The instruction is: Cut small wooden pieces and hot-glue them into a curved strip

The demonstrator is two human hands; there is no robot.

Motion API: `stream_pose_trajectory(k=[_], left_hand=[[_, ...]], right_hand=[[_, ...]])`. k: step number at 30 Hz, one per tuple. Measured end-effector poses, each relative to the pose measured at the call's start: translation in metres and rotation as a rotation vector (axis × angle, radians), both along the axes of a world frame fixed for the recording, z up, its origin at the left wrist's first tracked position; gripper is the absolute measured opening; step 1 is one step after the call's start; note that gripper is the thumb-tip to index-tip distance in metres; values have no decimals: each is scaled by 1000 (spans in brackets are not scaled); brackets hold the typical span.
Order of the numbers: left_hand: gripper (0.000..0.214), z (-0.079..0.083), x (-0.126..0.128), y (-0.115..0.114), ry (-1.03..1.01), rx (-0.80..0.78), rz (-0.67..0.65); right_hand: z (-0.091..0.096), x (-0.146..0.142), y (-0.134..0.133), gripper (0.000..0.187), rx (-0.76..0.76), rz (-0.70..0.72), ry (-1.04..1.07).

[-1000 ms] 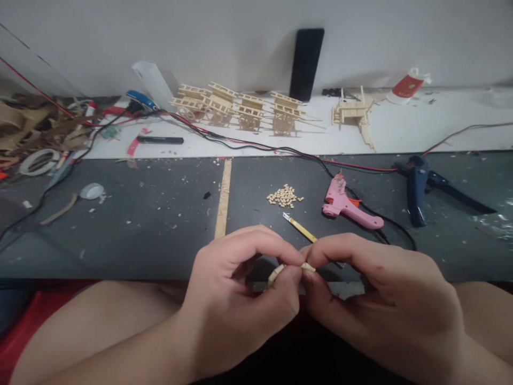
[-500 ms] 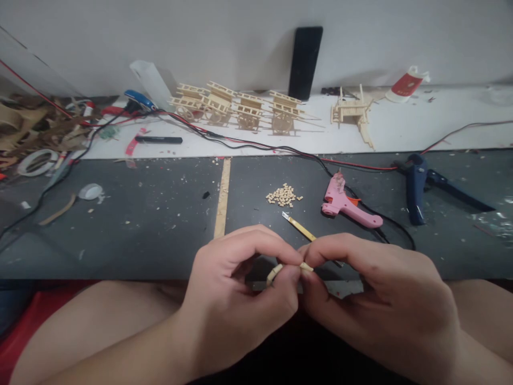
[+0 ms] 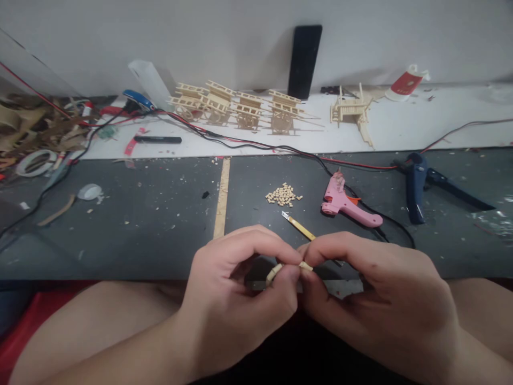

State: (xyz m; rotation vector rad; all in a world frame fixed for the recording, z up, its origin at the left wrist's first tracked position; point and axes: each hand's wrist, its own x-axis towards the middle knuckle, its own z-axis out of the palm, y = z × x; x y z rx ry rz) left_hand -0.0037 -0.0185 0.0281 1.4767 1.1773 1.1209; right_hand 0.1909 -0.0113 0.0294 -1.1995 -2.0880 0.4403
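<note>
A small curved strip of pale wooden pieces (image 3: pixel 274 271) is pinched in my left hand (image 3: pixel 244 294), between thumb and forefinger. The fingertips of my right hand (image 3: pixel 372 299) close on a small wooden piece (image 3: pixel 306 266) at the strip's right end. Whether that piece is fixed to the strip is hidden by my fingers. Both hands meet over the table's front edge. Just beyond them lies a craft knife (image 3: pixel 298 225) with a yellow handle, partly covered by my right hand. A heap of tiny wooden blocks (image 3: pixel 284 195) sits farther back.
A pink glue gun (image 3: pixel 348 203) and a dark blue cutter tool (image 3: pixel 417 187) lie to the right. Miniature wooden carts (image 3: pixel 248 109) stand along the white back strip, beside a black phone (image 3: pixel 305 61). Cables (image 3: pixel 240 143) cross the table. Scraps (image 3: pixel 24 128) pile at the left.
</note>
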Motion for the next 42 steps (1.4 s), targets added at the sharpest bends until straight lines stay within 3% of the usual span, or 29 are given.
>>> stream_pose_trajectory(k=[18,27,42], left_hand=[[14,0,0,1,1,3,-8],[22,0,0,-2,-20,10,35],[19,2,-1,-2,-19,6,12]], right_hand=[[0,0,1,17,-10,8,-33],[0,0,-1,5,-33,13,37],[1,1,-2,12,-18,-7,-24]])
